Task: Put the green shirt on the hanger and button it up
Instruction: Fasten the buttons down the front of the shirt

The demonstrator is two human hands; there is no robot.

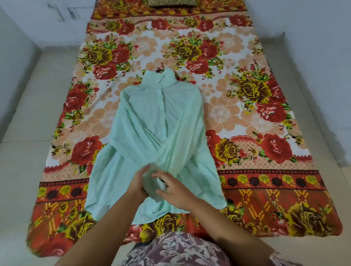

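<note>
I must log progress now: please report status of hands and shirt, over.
Left hand, right hand on crossed sleeves, grip blurred. Green shirt flat on bedsheet. Sleeves cover lower front.

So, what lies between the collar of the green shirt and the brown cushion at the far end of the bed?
Only bare floral bedsheet: in the head view, nothing else lies between the green shirt's collar and the brown cushion.

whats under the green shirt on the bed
The green shirt lies on the floral bedsheet, which shows all around it. Whether a hanger is inside cannot be seen.
</note>
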